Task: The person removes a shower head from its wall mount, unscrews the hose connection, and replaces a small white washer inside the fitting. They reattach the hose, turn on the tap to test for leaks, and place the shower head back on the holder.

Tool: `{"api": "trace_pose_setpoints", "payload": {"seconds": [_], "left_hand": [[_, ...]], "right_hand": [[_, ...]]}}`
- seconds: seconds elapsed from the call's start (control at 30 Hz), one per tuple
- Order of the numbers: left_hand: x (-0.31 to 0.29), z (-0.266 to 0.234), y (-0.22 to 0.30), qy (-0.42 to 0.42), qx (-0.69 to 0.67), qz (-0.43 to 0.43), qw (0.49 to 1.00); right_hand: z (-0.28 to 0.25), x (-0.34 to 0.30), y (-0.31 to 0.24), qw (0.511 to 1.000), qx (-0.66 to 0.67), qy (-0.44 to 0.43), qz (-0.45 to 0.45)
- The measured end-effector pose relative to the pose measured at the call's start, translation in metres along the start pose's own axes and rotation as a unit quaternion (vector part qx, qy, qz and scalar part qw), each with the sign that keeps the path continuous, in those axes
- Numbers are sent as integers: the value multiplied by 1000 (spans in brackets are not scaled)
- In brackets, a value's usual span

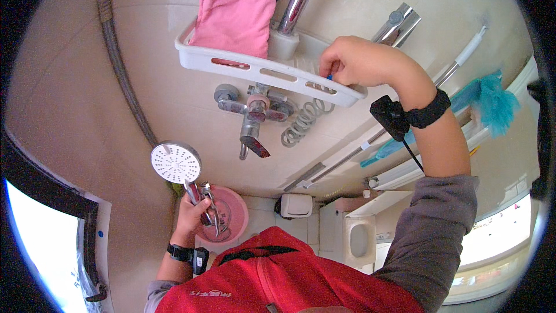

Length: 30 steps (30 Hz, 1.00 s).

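My left hand [186, 218] is wrapped round the chrome handle of a shower head [175, 163], whose round white spray face points up toward me. Beside that handle, in or against the same hand, is a second chrome fitting with a thin lever [213, 211]; how it is held I cannot tell. At the right end of a white wall shelf [278, 80], my right hand [365, 61] reaches over the rim with its fingers curled together. A bit of something blue [329, 77] shows at its fingertips, mostly hidden by them and the shelf.
Pink cloth [236, 14] fills the shelf's left side. Below hang a chrome mixer tap [253, 113] and a coiled clear hose [307, 122]. A pink basin [234, 200] sits beneath my left hand. Poles and a teal duster [495, 104] lean at right; a grey hose [124, 75] runs at left.
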<state>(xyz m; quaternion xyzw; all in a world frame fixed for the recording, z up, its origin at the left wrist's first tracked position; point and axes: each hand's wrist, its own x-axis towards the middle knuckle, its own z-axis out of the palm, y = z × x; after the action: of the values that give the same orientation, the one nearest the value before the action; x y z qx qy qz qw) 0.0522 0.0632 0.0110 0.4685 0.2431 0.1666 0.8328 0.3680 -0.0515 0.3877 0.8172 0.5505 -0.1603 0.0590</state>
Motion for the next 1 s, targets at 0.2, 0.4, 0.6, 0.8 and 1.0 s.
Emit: {"api": "trace_pose_setpoints", "payload": {"seconds": [0.2, 0.4, 0.6, 0.8, 1.0], "left_hand": [[11, 9, 5, 19, -27, -8, 999], [20, 15, 6, 1, -11, 1, 1000], [22, 28, -4, 14, -24, 21, 999], [21, 54, -19, 71, -42, 16, 996], [38, 72, -26, 102, -25, 60, 993]], "right_hand": [[-1, 2, 9, 995, 67, 58, 39], [1, -5, 23, 969, 186, 160, -23], [5, -20, 31, 952, 205, 224, -47], [19, -61, 49, 926, 165, 328, -84], [28, -75, 84, 910, 130, 375, -117]]}}
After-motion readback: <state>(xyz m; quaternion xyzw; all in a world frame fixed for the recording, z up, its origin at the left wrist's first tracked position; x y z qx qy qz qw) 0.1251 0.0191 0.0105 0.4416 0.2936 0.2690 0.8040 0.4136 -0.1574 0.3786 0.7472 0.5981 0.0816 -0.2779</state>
